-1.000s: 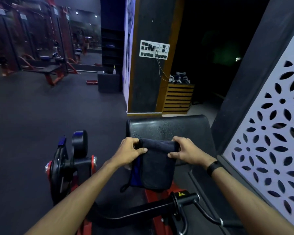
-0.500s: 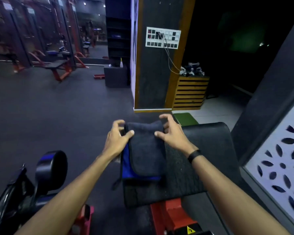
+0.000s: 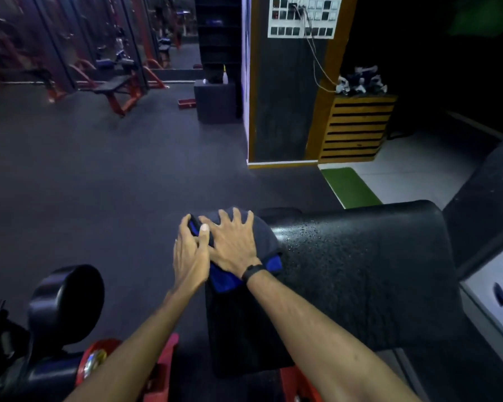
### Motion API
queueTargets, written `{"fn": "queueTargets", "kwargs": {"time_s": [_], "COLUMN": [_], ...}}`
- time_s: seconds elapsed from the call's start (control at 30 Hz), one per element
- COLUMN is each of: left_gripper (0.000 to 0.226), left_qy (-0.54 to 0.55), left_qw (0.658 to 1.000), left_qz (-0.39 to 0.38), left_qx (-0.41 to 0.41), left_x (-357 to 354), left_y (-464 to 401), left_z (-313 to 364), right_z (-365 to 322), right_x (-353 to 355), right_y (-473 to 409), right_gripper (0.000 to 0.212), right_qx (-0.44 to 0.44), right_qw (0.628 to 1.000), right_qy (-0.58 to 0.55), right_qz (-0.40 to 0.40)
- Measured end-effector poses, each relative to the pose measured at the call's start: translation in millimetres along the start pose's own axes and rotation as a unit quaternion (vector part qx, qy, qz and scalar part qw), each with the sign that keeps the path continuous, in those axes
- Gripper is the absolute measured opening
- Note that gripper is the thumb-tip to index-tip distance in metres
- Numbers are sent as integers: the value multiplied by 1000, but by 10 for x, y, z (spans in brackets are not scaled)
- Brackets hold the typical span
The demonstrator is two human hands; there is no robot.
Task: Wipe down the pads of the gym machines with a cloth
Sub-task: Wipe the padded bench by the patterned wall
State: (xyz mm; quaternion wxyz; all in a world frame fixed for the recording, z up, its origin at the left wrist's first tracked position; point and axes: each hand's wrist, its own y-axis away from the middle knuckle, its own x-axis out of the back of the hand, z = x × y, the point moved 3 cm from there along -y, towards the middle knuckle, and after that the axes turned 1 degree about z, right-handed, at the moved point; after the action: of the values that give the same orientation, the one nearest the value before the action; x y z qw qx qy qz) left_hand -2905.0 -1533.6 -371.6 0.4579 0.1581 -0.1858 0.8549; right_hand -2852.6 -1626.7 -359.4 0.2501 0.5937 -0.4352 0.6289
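Pad (image 3: 360, 274) of the gym machine: large black cushion, curved over its far edge, filling the right centre of the head view. Surface pebbled, with fine wet droplets catching light near the top edge, just right of the cloth.

Both forearms reach forward from the bottom edge and converge at the pad's upper left corner. Right forearm runs diagonally from lower right; a black wristband (image 3: 251, 271) sits at the wrist. Left forearm rises from lower left, more steeply.

Cloth (image 3: 262, 242): dark, with a bright blue face or lining showing at its near edge and between the hands. It lies draped over the pad's upper left corner, beneath both hands.

Right hand (image 3: 233, 245): palm down, flat on the cloth, fingers spread and nearly straight, tips reaching over the far curve of the pad. Grip released; it presses rather than clasps.

Left hand (image 3: 190, 253): at the cloth's left edge, just beside the right hand and touching it at the thumb. Fingers curl over the far left edge of the cloth and the thumb lies across the top, so the grip pinches the cloth edge.

Below left: a black round roller pad (image 3: 67, 303) on the red machine frame (image 3: 163, 369), well apart from the hands.
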Motion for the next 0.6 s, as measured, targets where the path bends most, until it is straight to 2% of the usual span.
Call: {"fn": "queueTargets", "kwargs": {"time_s": [0.13, 0.23, 0.37, 0.6], "left_gripper": [61, 73, 73, 72], "left_qy": [-58, -106, -147, -168], "left_qw": [993, 976, 959, 936], "left_qz": [7, -21, -51, -97], "left_qx": [-100, -187, -237, -295], "left_x": [-215, -440, -827, -1383], "left_y": [-47, -106, -122, -9], "left_z": [252, 372, 527, 853], "right_z": [227, 586, 1100, 1580], "right_x": [-24, 34, 121, 203], "right_y": [25, 74, 227, 427], "right_gripper": [39, 41, 42, 47], "right_qx": [-6, -40, -71, -101], "right_qw": [998, 996, 991, 987], "right_qy": [0, -19, -21, -5], "right_qz": [59, 83, 114, 125]}}
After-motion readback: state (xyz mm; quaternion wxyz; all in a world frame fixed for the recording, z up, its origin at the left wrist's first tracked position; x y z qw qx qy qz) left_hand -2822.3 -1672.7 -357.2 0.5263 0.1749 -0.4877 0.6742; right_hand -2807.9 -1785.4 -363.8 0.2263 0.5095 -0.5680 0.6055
